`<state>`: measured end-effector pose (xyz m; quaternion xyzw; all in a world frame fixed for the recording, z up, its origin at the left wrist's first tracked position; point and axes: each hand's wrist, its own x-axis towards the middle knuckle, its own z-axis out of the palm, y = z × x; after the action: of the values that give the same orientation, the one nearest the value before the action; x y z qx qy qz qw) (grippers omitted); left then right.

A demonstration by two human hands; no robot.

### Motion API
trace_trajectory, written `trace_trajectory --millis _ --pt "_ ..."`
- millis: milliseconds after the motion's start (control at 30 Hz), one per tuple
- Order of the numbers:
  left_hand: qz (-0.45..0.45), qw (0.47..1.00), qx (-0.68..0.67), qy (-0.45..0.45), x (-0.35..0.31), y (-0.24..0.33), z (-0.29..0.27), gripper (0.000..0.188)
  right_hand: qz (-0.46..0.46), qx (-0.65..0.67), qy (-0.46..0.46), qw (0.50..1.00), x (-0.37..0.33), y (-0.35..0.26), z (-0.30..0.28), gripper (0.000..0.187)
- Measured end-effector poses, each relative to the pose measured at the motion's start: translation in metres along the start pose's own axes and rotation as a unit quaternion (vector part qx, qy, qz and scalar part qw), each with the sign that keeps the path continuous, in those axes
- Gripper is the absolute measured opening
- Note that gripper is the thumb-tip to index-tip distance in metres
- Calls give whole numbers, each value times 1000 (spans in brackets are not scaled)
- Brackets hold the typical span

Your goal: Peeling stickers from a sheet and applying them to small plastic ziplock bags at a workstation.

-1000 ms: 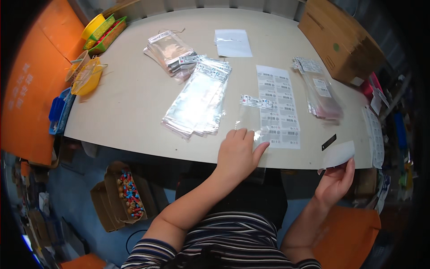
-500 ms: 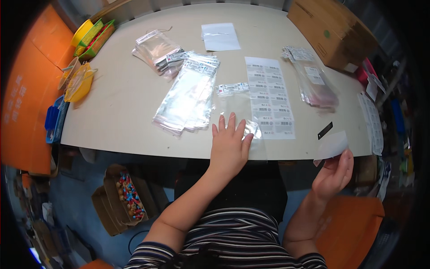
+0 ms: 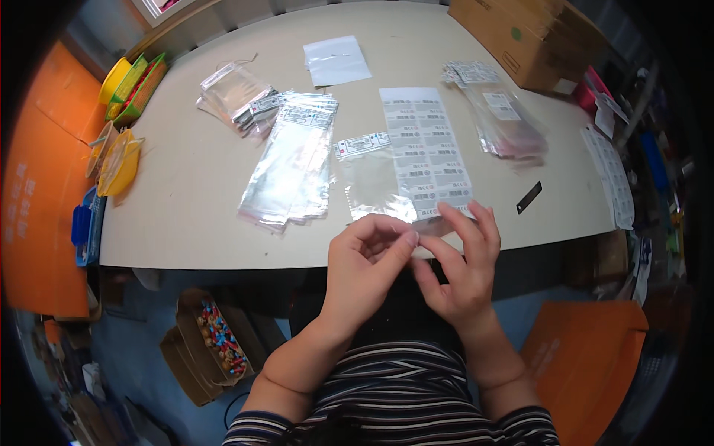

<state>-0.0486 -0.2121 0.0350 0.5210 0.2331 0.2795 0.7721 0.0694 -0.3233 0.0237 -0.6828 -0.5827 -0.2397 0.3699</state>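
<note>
My left hand (image 3: 362,262) is at the table's front edge, its thumb and forefinger pinched together. Whatever lies between them is too small or hidden to make out. My right hand (image 3: 462,271) faces it, one fingertip touching the left fingertips, with its thumb and other fingers apart. Just beyond the left fingers a clear plastic bag (image 3: 370,175) with a printed header lies flat. Beside it is a white sheet of printed labels (image 3: 424,149), its lower end partly behind my right fingers. Left of the bag, a fanned stack of clear bags (image 3: 288,163) rests on the table.
A black strip (image 3: 529,198) lies at the right, below another bag stack (image 3: 502,123). White paper (image 3: 335,61) and more bags (image 3: 236,97) are farther back. A cardboard box (image 3: 528,44) stands far right; yellow and green baskets (image 3: 137,85) line the left edge.
My right hand has come left to meet the left hand, and the white piece it held is no longer visible. My left hand has drawn back off the clear bag, its fingers now pinched.
</note>
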Motion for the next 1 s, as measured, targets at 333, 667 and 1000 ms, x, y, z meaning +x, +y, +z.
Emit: trace_trajectory --millis 333,667,1000 --pt "74 995 -21 68 6 9 -11 10 334 310 0 890 6 31 -29 65" --pt "59 995 -58 51 0 8 -23 12 330 452 15 828 16 43 -14 40" --pt "202 956 -30 208 8 7 -55 13 323 415 19 850 23 57 -8 30"
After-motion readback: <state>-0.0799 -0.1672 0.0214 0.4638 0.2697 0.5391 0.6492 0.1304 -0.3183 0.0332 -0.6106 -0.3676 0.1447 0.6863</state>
